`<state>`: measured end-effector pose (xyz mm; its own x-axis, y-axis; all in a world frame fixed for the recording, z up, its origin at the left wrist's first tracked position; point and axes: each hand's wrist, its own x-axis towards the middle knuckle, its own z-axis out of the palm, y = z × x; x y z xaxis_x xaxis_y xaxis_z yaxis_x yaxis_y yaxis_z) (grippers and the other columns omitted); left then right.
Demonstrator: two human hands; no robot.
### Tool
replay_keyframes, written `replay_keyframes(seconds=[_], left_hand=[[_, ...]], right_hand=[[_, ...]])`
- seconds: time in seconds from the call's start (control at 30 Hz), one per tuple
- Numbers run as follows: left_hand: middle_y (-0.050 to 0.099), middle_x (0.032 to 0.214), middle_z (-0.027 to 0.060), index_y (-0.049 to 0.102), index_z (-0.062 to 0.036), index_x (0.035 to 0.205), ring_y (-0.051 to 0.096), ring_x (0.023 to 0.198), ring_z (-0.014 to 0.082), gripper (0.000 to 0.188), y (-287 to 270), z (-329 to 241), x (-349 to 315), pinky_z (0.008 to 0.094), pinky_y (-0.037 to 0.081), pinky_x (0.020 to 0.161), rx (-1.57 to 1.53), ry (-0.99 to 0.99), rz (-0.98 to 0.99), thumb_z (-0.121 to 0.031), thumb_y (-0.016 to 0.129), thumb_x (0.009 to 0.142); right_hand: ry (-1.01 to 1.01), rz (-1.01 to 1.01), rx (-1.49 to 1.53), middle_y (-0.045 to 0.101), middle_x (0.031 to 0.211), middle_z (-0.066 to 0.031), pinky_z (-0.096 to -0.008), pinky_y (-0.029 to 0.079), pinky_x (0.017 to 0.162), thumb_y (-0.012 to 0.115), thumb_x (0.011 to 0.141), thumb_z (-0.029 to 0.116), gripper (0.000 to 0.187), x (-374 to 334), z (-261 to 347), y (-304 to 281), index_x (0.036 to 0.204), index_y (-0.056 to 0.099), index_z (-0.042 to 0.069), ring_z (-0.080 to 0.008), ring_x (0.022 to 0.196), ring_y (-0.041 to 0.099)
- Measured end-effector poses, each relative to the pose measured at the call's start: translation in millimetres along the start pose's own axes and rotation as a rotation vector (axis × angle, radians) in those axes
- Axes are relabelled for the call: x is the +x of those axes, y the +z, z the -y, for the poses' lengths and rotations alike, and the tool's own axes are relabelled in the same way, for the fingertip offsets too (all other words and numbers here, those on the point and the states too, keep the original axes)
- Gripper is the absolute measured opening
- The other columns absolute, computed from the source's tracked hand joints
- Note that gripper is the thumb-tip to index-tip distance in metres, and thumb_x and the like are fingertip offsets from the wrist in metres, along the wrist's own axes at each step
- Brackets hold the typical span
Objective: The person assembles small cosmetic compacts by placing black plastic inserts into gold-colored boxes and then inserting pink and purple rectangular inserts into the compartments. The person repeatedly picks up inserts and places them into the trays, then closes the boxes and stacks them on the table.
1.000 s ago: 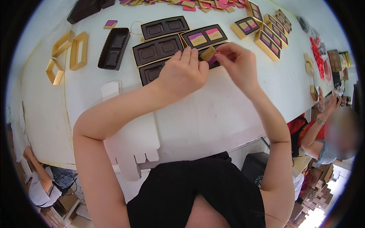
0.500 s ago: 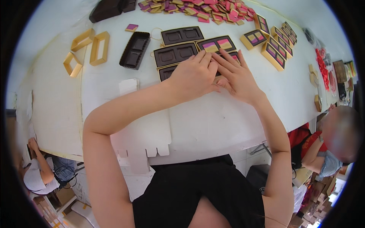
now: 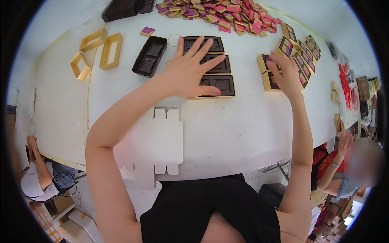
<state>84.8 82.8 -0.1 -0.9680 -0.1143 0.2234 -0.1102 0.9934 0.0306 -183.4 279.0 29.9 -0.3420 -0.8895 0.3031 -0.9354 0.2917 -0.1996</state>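
Observation:
My left hand (image 3: 188,71) lies spread over a stack of three gold-edged boxes with dark brown two-section trays; the nearest tray (image 3: 222,84) shows bare sections. Its palm and fingers hide the boxes' left parts. To the right, my right hand (image 3: 288,75) has its fingers apart, beside and partly over two gold boxes. The nearer gold box (image 3: 269,82) and the farther one are half hidden by it, so whether the fingers touch them I cannot tell. Just beyond stand several gold boxes (image 3: 302,72) filled with purple and pink pieces.
A heap of purple, pink and gold pieces (image 3: 227,14) covers the far middle. Empty gold frames (image 3: 110,51) stand at the left, near a loose brown tray (image 3: 150,56) and a single purple piece (image 3: 147,30). Flat white card (image 3: 168,139) lies at the front. Co-workers sit at both sides.
My right hand has moved right, and two boxes with coloured pieces now stand beside the other filled boxes. My left hand has left the right hand and spread over the brown trays.

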Motion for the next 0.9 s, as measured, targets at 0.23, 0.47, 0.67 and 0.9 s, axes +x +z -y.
replay_keyframes(seconds=[0.23,0.47,0.67,0.9], left_hand=[[0.027,0.154,0.0276,0.035,-0.0176,0.151,0.019,0.145,0.0464,0.091,3.3,-32.7,3.5,0.0667,0.012,0.113,-0.062,-0.113,0.033,-0.076,0.05,0.083],[0.029,0.153,0.0284,0.04,-0.0141,0.149,0.021,0.144,0.047,0.087,4.0,-42.0,-10.5,0.0659,0.012,0.114,-0.119,-0.156,-0.047,-0.072,0.05,0.085],[0.03,0.152,0.0286,0.041,-0.014,0.148,0.021,0.144,0.0468,0.087,3.8,-43.9,-12.9,0.0656,0.012,0.114,-0.091,-0.162,-0.03,-0.073,0.05,0.085],[0.025,0.152,0.0333,0.043,-0.0131,0.147,0.02,0.144,0.0481,0.087,6.9,-43.7,-11.1,0.0657,0.012,0.113,-0.124,-0.165,-0.092,-0.073,0.052,0.084]], right_hand=[[-0.115,-0.075,0.215,0.069,0.082,-0.0175,-0.0448,0.052,0.072,0.068,0.085,0.029,0.028,166.9,52.5,90.7,0.092,0.069,0.002,-0.034,0.079,0.067],[-0.187,-0.118,0.25,0.07,0.088,-0.0112,-0.0406,0.053,0.071,0.076,0.078,0.025,0.028,159.9,65.2,105.5,0.101,0.071,0.009,-0.0282,0.077,0.067],[-0.031,0.185,0.515,0.067,0.076,-0.0084,-0.0343,0.051,0.065,0.081,0.076,0.03,0.039,89.2,88.7,49.6,0.104,0.068,0.006,-0.0199,0.071,0.065],[0.121,0.333,0.221,0.066,0.07,-0.0107,-0.0362,0.049,0.059,0.077,0.08,0.042,0.042,99.8,108.0,46.3,0.081,0.063,0.002,-0.0219,0.063,0.064]])
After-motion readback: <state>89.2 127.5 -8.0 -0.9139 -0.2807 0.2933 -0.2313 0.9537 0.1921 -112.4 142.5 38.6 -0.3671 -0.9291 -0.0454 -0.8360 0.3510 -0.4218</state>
